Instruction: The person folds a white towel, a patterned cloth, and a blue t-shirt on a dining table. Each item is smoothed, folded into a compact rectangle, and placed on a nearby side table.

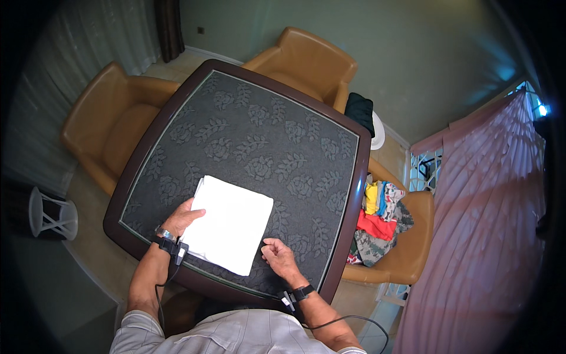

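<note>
A folded white cloth (230,225) lies flat on the dark, flower-patterned top of a wooden-rimmed table (261,150). My left hand (182,217) grips the cloth's left edge, the thumb on top and the other fingers hidden beneath or behind it. Just right of the cloth's lower right edge, my right hand (278,257) rests over the tabletop with its fingers curled and nothing seen in them; it looks apart from the cloth.
Tan armchairs stand at the left (128,119), the far side (309,62) and the right (415,239). The right chair bears a heap of colourful and camouflage clothes (380,221). A dark folded cloth (359,113) sits on a white stool (377,132) by the far right corner.
</note>
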A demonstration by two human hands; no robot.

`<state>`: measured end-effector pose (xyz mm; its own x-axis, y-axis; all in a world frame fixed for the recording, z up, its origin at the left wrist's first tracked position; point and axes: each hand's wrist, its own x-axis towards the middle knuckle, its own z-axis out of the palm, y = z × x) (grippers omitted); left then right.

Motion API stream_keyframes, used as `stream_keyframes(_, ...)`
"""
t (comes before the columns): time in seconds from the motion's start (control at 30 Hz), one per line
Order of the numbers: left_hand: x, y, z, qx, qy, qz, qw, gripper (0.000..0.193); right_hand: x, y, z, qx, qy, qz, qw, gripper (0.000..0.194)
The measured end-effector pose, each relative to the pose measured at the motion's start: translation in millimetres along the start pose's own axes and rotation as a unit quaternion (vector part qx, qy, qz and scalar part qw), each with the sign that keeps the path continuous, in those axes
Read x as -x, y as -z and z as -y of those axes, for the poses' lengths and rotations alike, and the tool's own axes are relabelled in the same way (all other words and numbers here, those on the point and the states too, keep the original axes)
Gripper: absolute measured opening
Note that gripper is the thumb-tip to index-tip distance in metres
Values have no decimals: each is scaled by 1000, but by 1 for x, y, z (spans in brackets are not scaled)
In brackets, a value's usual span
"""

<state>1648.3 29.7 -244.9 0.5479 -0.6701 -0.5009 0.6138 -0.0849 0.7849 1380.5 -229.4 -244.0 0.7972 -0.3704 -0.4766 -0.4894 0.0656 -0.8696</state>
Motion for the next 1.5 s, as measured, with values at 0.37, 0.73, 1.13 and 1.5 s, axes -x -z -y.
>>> stream_keyframes(0.37,8,9,8,1,-42,-13,999,49,-12,-10,37,159,98,-39,982,28)
stream_keyframes(0.73,46,-95,15,-643,-335,-174,667,56,-41,-32,74,333,364,-116,862,41)
stream_keyframes(1.13,48,-143,92,-676,-307,-90,664,83,-118,-47,66,467,349,-38,811,60)
stream_keyframes(1.5,64,-159,98,-707,-294,-22,643,80,-144,-48,75,465,337,-69,815,52)
